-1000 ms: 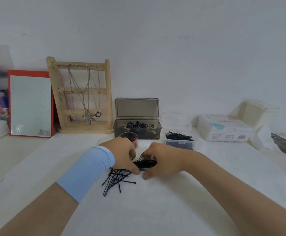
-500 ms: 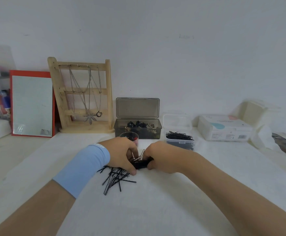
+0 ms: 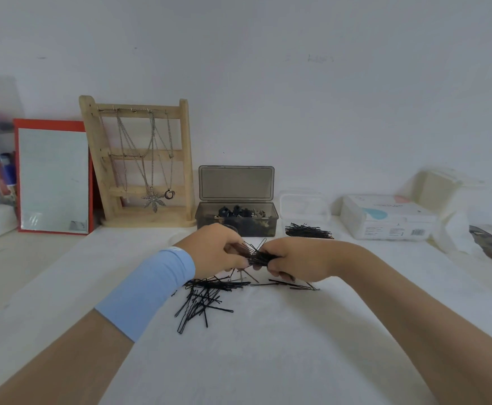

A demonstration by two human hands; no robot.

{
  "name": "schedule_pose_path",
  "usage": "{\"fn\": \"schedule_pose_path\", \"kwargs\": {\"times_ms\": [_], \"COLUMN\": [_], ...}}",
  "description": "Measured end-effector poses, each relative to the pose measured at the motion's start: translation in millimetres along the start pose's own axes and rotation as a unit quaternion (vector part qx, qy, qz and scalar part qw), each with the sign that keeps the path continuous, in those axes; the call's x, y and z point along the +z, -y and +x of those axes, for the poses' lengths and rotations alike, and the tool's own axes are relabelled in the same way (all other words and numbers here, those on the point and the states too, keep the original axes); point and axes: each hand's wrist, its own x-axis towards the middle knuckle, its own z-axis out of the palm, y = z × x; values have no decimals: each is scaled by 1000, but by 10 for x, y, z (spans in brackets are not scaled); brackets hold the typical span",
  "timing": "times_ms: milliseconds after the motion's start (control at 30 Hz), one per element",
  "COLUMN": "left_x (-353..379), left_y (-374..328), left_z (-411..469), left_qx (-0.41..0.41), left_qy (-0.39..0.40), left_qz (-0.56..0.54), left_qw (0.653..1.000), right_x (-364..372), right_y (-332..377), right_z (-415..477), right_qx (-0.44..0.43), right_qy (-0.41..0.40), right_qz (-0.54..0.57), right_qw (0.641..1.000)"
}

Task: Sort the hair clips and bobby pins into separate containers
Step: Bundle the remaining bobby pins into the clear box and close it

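Note:
Both hands meet above the white cloth and pinch one bunch of black bobby pins (image 3: 257,254) between them. My left hand (image 3: 214,249), with a light blue wristband, grips its left end; my right hand (image 3: 296,260) grips the right end. Loose bobby pins (image 3: 202,299) lie scattered on the cloth just below the hands. Behind them stands a dark grey box (image 3: 237,222) with its lid up, holding dark hair clips. To its right a clear container (image 3: 304,210) holds a heap of bobby pins (image 3: 307,230).
A wooden jewellery stand (image 3: 142,165) with necklaces and a red-framed mirror (image 3: 52,178) lean on the wall at back left. A white packet (image 3: 388,216) and pale plastic boxes (image 3: 440,188) sit at back right. A small cup is mostly hidden behind my left hand.
Both hands have risen off the cloth with the bunch of pins gathered between them. More loose pins now show on the cloth below, some to the right.

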Motion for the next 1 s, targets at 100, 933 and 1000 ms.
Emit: {"fn": "schedule_pose_path", "kwargs": {"times_ms": [100,933,1000], "left_x": [23,-141,-169], "left_y": [-4,10,31], "left_z": [-7,-55,-59], "left_qx": [7,113,120], "left_qy": [-24,-46,-40], "left_qz": [-39,-116,-137], "left_qw": [999,986,982], "right_x": [43,56,33], "right_y": [25,140,137], "right_z": [17,-8,-19], "right_qx": [4,-1,2], "right_qy": [-6,11,4], "right_qz": [-8,-41,-64], "right_qw": [1000,999,998]}}
